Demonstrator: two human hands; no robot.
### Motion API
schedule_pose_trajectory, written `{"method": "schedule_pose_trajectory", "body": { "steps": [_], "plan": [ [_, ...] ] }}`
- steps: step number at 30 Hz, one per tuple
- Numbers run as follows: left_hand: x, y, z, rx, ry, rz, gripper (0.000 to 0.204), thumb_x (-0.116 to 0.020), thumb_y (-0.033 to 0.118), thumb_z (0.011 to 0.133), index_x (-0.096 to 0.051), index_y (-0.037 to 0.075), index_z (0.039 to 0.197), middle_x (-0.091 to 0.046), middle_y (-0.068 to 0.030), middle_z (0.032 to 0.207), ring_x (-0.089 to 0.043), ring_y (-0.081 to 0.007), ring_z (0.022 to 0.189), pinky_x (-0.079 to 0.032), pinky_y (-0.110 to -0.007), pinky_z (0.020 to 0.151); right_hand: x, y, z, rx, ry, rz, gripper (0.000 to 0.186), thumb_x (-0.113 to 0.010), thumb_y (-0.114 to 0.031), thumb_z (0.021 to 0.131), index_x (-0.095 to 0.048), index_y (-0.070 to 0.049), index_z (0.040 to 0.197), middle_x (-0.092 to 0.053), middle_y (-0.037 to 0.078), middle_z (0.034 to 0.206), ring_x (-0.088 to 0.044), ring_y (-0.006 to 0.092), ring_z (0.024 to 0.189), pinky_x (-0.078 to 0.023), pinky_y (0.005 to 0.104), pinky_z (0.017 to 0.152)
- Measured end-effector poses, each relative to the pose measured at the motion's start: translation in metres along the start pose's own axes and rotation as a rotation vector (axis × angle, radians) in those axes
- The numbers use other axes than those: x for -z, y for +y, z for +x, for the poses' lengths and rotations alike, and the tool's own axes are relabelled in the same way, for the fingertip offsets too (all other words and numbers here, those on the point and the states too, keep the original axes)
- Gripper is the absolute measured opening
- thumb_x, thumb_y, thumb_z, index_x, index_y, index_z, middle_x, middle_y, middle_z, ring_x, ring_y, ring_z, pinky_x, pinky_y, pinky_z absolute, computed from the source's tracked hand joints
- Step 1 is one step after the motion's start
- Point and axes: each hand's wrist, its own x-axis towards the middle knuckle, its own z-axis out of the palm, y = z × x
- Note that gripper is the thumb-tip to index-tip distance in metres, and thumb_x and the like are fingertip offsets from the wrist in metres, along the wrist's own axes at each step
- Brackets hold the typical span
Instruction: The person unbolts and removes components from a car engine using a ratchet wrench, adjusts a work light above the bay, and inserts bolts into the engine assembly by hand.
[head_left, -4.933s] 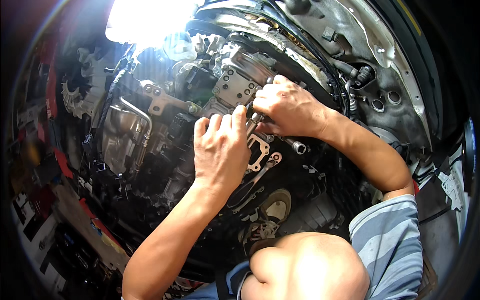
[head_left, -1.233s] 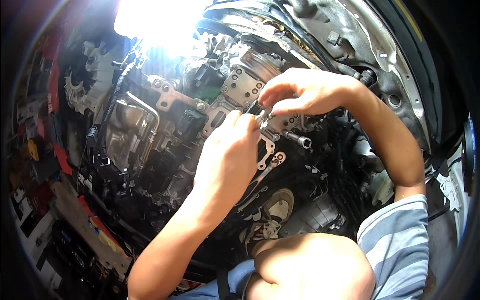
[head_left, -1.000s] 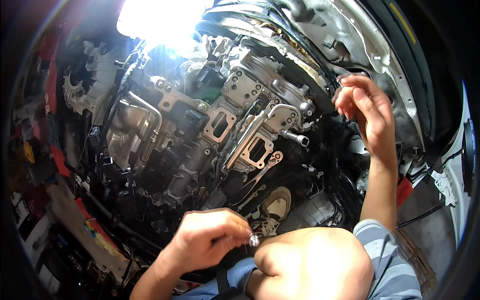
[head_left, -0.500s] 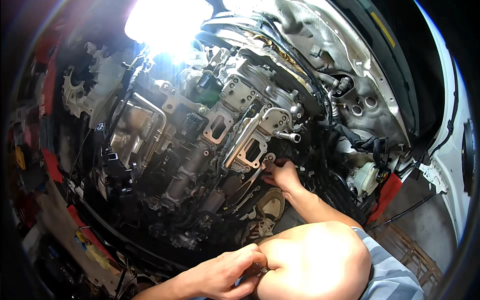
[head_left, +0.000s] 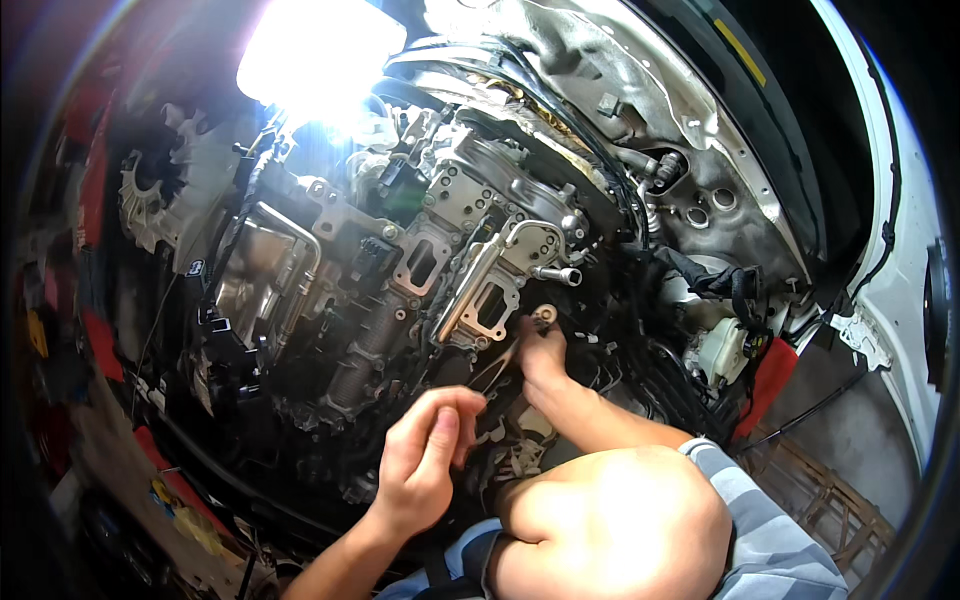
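Centrally, a small round metal washer-like part [head_left: 544, 317] sits at the tips of the right hand [head_left: 542, 358], pressed close against the lower right corner of a silvery flange plate [head_left: 488, 305] on the exposed car engine [head_left: 400, 290]. Whether the fingers actually pinch this ring or only touch it cannot be told; they are curled closed around its lower edge. From the right hand's fingers the ring lies straight up and slightly away, toward the engine. A thin dark rod or tool [head_left: 497, 365] slants from beside that hand down and to the left, its long axis running diagonally from upper right to lower left.

Nearer the viewer, the left hand [head_left: 425, 455] hovers below and left of the ring, well apart from it, fingers loosely bent with thumb and forefinger drawn together; nothing clearly shows between them. So the right hand is the nearer 1 to the ring.

Just above and right of the ring, a short metal stud [head_left: 558, 274] sticks out sideways. Above the engine, a work lamp [head_left: 320, 55] glares white. At right, a translucent white fluid reservoir [head_left: 722, 350] sits beside a red panel [head_left: 765, 385]. On the upper body edge, a small yellow sticker strip [head_left: 735, 38] lies slanted. At far left, yellow objects [head_left: 190, 520] and a red strip [head_left: 100, 340] show dimly, too blurred to identify. A bare knee [head_left: 610, 520] and striped sleeve [head_left: 770, 540] fill the lower foreground.
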Motion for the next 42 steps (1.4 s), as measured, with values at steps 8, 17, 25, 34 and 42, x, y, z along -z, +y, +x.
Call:
{"method": "schedule_pose_trajectory", "body": {
  "steps": [8,17,25,34,42],
  "plan": [
    [-0.03,-0.012,0.136,-0.75,-0.071,1.311,0.053,-0.073,0.027,0.081,-0.055,0.002,0.125,-0.06,-0.0138,0.11,-0.054,-0.0291,0.106,-0.041,-0.042,0.091,0.072,-0.093,-0.032,0.581,-0.267,0.136,0.053,-0.051,-0.049,0.099,-0.049,-0.002,0.124,-0.048,-0.001,0.072,-0.044,0.0077,0.06,-0.045,0.0264,0.06],
    [-0.027,-0.033,0.177,-0.861,-0.173,1.442,0.018,-0.071,0.023,0.078,-0.069,0.01,0.09,-0.058,-0.0022,0.094,-0.052,-0.0199,0.101,-0.04,-0.036,0.089,0.079,-0.139,-0.055,0.143,-0.564,0.015,0.056,-0.04,-0.056,0.101,-0.057,-0.003,0.095,-0.046,-0.002,0.065,-0.041,0.0052,0.053,-0.036,0.0211,0.05],
    [-0.028,-0.034,0.178,-0.898,-0.187,1.484,0.016,-0.068,0.02,0.077,-0.07,0.012,0.09,-0.061,-0.0007,0.09,-0.054,-0.0194,0.1,-0.041,-0.035,0.088,0.072,-0.15,-0.052,0.128,-0.485,-0.174,0.046,-0.048,-0.049,0.101,-0.057,-0.005,0.089,-0.043,-0.005,0.059,-0.037,0.0026,0.047,-0.029,0.0197,0.042],
    [-0.023,-0.035,0.181,-0.992,-0.162,1.397,0.011,-0.07,0.018,0.078,-0.069,0.011,0.086,-0.063,-0.0004,0.086,-0.056,-0.0207,0.096,-0.041,-0.037,0.086,0.063,-0.152,-0.056,0.331,-0.506,-0.266,0.052,-0.046,-0.053,0.101,-0.058,-0.004,0.09,-0.043,-0.006,0.059,-0.033,0.0014,0.045,-0.026,0.0195,0.04],
    [-0.02,-0.047,0.19,-1.054,-0.18,1.426,0.011,-0.069,0.02,0.08,-0.071,0.013,0.087,-0.064,-0.0014,0.089,-0.055,-0.0213,0.1,-0.04,-0.038,0.087,0.037,-0.148,-0.081,-0.023,-0.197,-0.103,0.049,-0.043,-0.056,0.1,-0.054,-0.009,0.094,-0.043,-0.005,0.062,-0.036,0.0059,0.046,-0.04,0.0267,0.046]
  ]
}}
